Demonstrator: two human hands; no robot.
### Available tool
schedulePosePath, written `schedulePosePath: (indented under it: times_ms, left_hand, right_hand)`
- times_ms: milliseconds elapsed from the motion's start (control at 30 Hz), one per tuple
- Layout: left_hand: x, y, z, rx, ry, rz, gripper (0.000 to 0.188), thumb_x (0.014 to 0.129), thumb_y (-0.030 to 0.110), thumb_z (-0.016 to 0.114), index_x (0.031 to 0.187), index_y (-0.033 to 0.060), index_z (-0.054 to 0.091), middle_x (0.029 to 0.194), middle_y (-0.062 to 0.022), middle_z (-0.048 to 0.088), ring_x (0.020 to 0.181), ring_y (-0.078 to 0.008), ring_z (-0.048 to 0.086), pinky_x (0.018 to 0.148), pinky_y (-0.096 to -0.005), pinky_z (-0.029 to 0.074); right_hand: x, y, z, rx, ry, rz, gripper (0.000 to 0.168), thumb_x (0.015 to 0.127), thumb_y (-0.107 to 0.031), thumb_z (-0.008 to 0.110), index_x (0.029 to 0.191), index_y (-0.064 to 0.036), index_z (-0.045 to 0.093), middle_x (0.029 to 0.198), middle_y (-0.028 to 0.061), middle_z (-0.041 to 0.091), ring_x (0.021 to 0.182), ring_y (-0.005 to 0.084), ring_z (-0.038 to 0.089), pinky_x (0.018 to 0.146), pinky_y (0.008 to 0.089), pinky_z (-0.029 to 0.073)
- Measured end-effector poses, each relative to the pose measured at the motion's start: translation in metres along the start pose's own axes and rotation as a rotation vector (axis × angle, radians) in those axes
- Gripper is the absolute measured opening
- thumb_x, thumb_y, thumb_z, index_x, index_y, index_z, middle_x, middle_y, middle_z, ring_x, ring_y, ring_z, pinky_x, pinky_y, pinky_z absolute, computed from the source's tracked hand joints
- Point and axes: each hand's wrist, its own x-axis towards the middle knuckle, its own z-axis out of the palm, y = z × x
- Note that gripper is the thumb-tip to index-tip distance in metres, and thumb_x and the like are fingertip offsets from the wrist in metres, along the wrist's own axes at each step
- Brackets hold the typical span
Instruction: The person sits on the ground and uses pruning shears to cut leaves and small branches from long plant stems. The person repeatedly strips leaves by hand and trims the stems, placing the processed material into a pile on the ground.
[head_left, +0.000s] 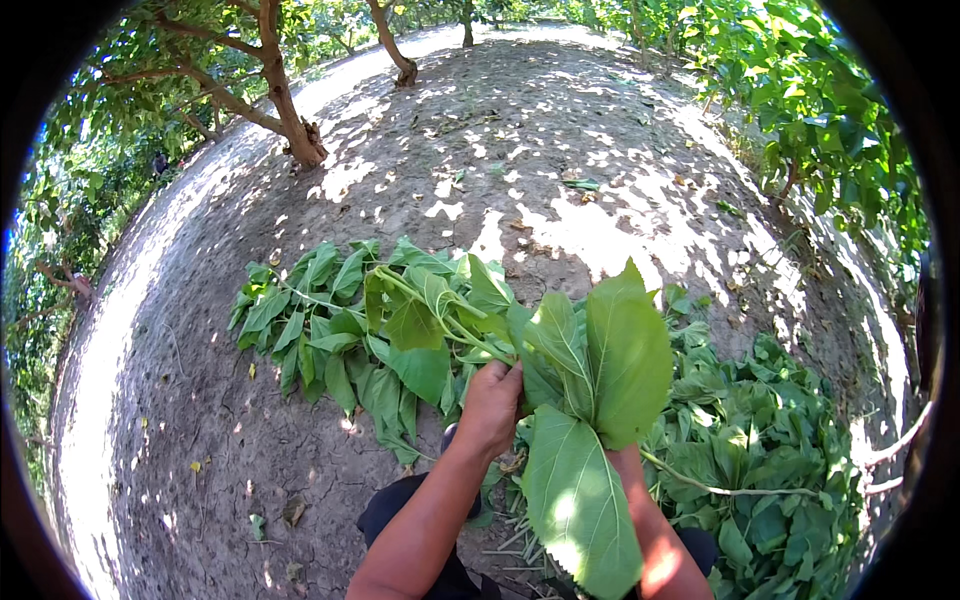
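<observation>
My left hand (493, 405) is closed around a green leafy stem (471, 335), whose upper end arches away to the left. Large broad leaves (628, 352) with toothed edges fan out just right of that fist. They cover my right hand, so only the right forearm (651, 517) shows below them and its fingers are hidden. Under and beyond the left hand lies a heap of leafy branches (322, 307) on the soil. A bigger pile of loose green leaves (757, 450) spreads out beside my right arm.
Cut stalks (525, 544) lie between my feet. A bare pale branch (727, 491) crosses the right-hand pile. Dry, cracked ground (247, 450) has scattered fallen leaves. A tree trunk (289, 112) rises at upper left, and leafy bushes (825, 112) line the right.
</observation>
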Motion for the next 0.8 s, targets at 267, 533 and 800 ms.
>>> schedulePosePath:
  times_ms: [267, 533, 800]
  left_hand:
    - [-0.009, 0.002, 0.009, -0.126, -0.072, -0.028, 0.026, 0.100, 0.020, 0.045, 0.114, -0.0005, 0.053, 0.105, -0.0110, 0.064, 0.088, -0.0210, 0.067, 0.076, -0.0351, 0.058]
    - [-0.011, 0.003, 0.010, -0.165, -0.078, -0.054, 0.026, 0.100, 0.020, 0.047, 0.111, -0.0027, 0.052, 0.103, -0.0129, 0.064, 0.088, -0.0243, 0.067, 0.076, -0.0362, 0.059]
    - [-0.009, 0.006, 0.003, -0.128, 0.016, -0.044, 0.020, 0.097, 0.020, 0.051, 0.101, -0.0001, 0.053, 0.092, -0.0112, 0.062, 0.088, -0.0282, 0.067, 0.073, -0.0412, 0.059]
  right_hand:
    - [0.001, -0.001, -0.005, 0.573, -0.071, 0.345, 0.046, 0.095, -0.043, 0.049, 0.120, -0.005, 0.054, 0.104, 0.0076, 0.062, 0.089, 0.0192, 0.064, 0.074, 0.0313, 0.055]
    - [0.005, 0.010, -0.026, 0.516, -0.126, 0.249, 0.029, 0.096, -0.034, 0.050, 0.104, -0.007, 0.050, 0.086, 0.0067, 0.056, 0.066, 0.0163, 0.053, 0.056, 0.0293, 0.044]
    - [0.020, -0.036, -0.018, 0.368, 0.183, 0.120, 0.028, 0.097, -0.035, 0.052, 0.083, -0.011, 0.050, 0.063, 0.0022, 0.052, 0.043, 0.0143, 0.047, 0.036, 0.0273, 0.033]
